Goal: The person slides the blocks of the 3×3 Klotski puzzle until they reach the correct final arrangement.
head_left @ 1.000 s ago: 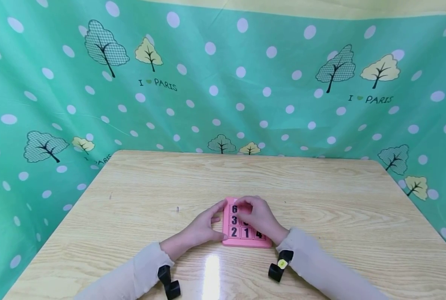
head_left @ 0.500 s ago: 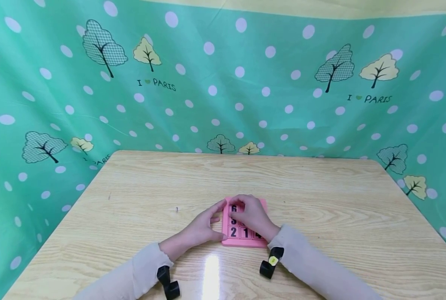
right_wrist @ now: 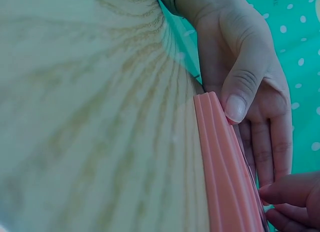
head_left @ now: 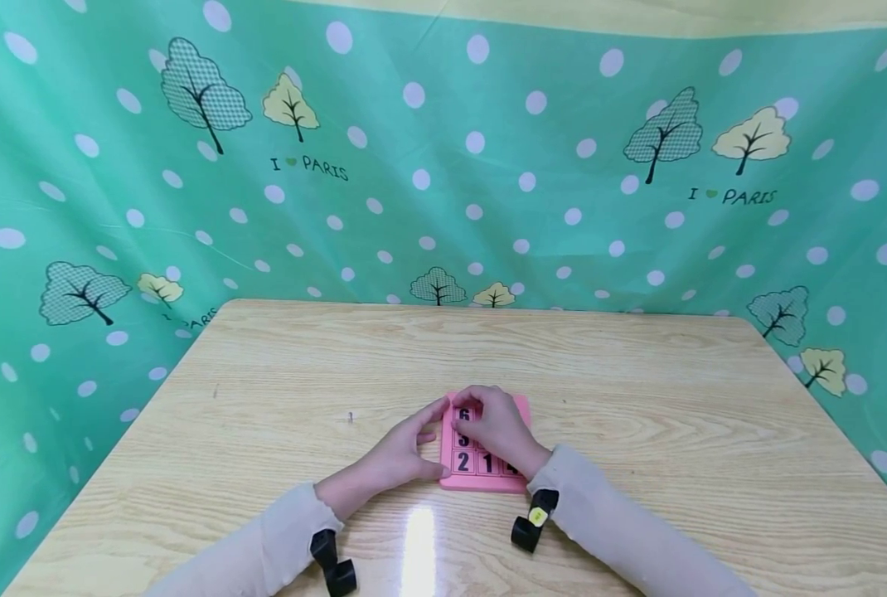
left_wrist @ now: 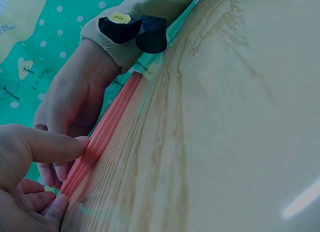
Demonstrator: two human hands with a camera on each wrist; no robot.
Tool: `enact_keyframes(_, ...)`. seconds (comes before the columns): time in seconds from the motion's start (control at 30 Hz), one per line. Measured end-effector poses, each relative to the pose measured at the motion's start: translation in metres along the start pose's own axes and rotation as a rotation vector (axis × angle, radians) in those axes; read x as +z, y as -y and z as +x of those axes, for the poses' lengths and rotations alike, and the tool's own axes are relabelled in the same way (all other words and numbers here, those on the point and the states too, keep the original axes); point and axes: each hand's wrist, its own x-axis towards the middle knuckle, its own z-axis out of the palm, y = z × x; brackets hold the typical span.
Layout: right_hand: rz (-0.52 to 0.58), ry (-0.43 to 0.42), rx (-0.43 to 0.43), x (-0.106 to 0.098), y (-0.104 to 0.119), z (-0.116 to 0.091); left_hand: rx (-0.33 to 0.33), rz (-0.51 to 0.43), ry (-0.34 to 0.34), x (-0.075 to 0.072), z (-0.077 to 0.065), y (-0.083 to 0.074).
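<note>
A pink number sliding puzzle lies flat on the table in the head view. My left hand holds its left side, thumb at the near corner and index finger at the far one. In the right wrist view, the left thumb presses on the puzzle's edge. Over the upper tiles sits my right hand, its bent thumb and index finger apart, tips on the left column by the 6 tile and 3 tile. Tiles 2 and 1 show plainly. The right hand hides the upper right tiles.
The wooden table reaches back to a green dotted curtain with printed trees. Black wrist cameras sit on both sleeves, the left camera and the right camera. A bright reflection lies before the puzzle.
My right hand has shifted left across the tiles, mostly in the first half second, uncovering the puzzle's far right corner. The left hand has stayed at the left side.
</note>
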Motion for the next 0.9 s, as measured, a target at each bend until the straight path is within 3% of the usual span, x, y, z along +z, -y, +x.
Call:
enact_keyframes(0.57,0.004,0.002,-0.030,-0.004,-0.004,-0.002,0.012,0.002,0.003,0.000,0.000,0.002)
enact_keyframes(0.9,0.016,-0.012,0.008,-0.013,-0.009,-0.007,-0.021,0.028,-0.004,0.000,0.000,0.003)
